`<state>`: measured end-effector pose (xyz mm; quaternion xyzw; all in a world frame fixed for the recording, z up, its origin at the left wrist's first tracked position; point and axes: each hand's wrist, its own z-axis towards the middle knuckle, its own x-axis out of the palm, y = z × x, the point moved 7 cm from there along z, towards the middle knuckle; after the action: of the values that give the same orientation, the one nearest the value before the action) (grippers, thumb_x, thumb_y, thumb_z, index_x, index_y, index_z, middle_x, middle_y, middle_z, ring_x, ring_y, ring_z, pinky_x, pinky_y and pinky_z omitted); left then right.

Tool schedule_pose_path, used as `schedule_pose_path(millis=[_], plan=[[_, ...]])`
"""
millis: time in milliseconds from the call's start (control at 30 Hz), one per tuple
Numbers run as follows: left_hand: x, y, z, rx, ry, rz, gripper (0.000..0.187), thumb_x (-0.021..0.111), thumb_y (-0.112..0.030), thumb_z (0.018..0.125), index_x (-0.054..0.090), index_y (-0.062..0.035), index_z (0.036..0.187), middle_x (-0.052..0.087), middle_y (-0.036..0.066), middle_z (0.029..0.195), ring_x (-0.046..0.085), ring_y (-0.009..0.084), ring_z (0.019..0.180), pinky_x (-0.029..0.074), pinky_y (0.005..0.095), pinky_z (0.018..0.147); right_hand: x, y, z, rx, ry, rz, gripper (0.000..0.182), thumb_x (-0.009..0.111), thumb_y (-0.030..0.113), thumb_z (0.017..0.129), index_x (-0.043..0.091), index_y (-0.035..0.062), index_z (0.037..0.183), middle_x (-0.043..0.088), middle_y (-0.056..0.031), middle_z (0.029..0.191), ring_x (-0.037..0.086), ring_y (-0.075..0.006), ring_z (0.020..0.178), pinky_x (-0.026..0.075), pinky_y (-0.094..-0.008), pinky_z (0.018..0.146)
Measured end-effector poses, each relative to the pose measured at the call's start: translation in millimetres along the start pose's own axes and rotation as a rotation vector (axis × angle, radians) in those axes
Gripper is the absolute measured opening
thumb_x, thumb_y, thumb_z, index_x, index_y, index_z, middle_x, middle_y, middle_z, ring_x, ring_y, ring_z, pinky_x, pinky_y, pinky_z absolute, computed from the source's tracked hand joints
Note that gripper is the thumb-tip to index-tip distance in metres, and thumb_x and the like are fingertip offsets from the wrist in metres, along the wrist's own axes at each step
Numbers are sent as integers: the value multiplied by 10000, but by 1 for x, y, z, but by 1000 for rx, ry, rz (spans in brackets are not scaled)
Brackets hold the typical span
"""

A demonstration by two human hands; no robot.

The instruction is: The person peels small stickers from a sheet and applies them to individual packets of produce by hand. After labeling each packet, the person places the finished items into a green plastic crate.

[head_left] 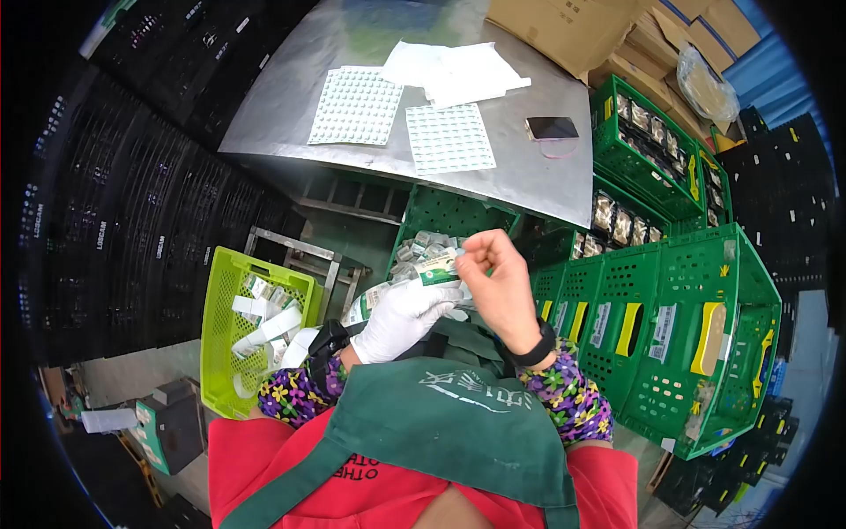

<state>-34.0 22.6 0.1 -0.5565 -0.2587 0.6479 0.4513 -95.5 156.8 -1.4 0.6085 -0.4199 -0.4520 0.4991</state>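
My left hand (401, 322), in a white glove, is closed around a small box-like pack with a green and cream label (437, 267). Bare, with a black band at the wrist, my right hand (495, 278) pinches at the pack's upper right corner; whatever is between its fingertips is too small to make out. Another green-and-white labelled pack (364, 302) shows beside the gloved hand. Just beyond both hands, a green crate (458, 210) holds several small clear packs (423, 245), partly hidden by my hands.
A metal table (546, 181) ahead bears two sticker sheets (357, 106) (451, 139), white paper (458, 70) and a phone (552, 129). At left stands a lime basket (216, 326) with paper strips and clear packs. Green crates (634, 335) line the right; black trays (115, 220) are stacked left.
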Motion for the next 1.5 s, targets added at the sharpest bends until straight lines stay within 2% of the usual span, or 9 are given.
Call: schedule_pose_path(millis=[233, 267, 400, 500, 633, 800, 967, 1233, 1500], plan=[[3, -2, -3, 216, -9, 274, 223, 675, -132, 844, 711, -107, 1063, 677, 87, 895, 647, 286, 781, 514, 394, 693, -21, -30, 10, 5, 53, -246, 277, 641, 49, 798, 586, 48, 1070, 593, -74, 950, 583, -180, 831, 474, -301, 712], [2, -1, -2, 218, -16, 200, 222, 669, -135, 851, 708, -109, 1067, 673, 89, 895, 646, 287, 778, 513, 397, 693, -30, -34, 12, -133, 29, -247, 262, 618, -12, 834, 577, 43, 1086, 508, 21, 868, 473, -51, 743, 413, -202, 644], [13, 32, -10, 65, -83, -247, 177, 659, -158, 883, 704, -96, 1043, 667, 94, 872, 633, 298, 751, 512, 406, 692, -30, -3, 3, -148, 121, -283, 194, 550, 95, 934, 580, 34, 1116, 545, -6, 932, 505, -89, 854, 432, -238, 788], [17, 13, -1, 263, -115, -114, 106, 662, -180, 849, 676, -129, 941, 639, 74, 854, 639, 299, 763, 518, 397, 682, -13, -13, -2, 56, 327, -256, 138, 533, 156, 985, 574, 24, 989, 559, 27, 915, 484, -74, 841, 410, -231, 781], [2, 9, -5, 93, -40, -342, 157, 657, -145, 891, 692, -111, 1041, 672, 85, 941, 658, 279, 819, 531, 375, 736, -14, -34, 4, 224, 262, -99, 174, 540, 161, 998, 567, 11, 915, 548, 40, 840, 462, -32, 787, 380, -190, 691], [-26, 44, -8, -172, -396, -530, 145, 645, -133, 874, 709, -35, 958, 699, 141, 891, 682, 265, 834, 532, 347, 744, -34, -25, 3, 63, 345, -417, 322, 590, 235, 934, 538, 1, 1148, 580, -57, 908, 536, -134, 851, 434, -277, 798], [-27, 82, -14, -321, -498, -581, 183, 633, -116, 909, 695, -13, 1047, 706, 72, 974, 653, 146, 886, 522, 293, 774, -63, -1, 6, -178, 183, -599, 79, 613, 62, 875, 603, -7, 912, 605, -61, 820, 548, -137, 757, 451, -287, 708], [-36, 50, 9, -544, -368, -740, 158, 633, -119, 927, 686, 15, 993, 663, 3, 823, 596, 58, 763, 480, 219, 709, -74, -12, 17, 15, 171, -388, 186, 597, 145, 925, 588, -27, 857, 536, -22, 687, 473, -67, 676, 427, -248, 602], [-31, 22, 30, -421, -420, -769, 191, 638, -118, 935, 679, 21, 1061, 680, 25, 896, 603, 73, 799, 492, 225, 784, -94, -9, -4, -137, -42, -327, 219, 666, 191, 901, 585, -12, 905, 564, -86, 720, 528, -119, 707, 459, -293, 662]])
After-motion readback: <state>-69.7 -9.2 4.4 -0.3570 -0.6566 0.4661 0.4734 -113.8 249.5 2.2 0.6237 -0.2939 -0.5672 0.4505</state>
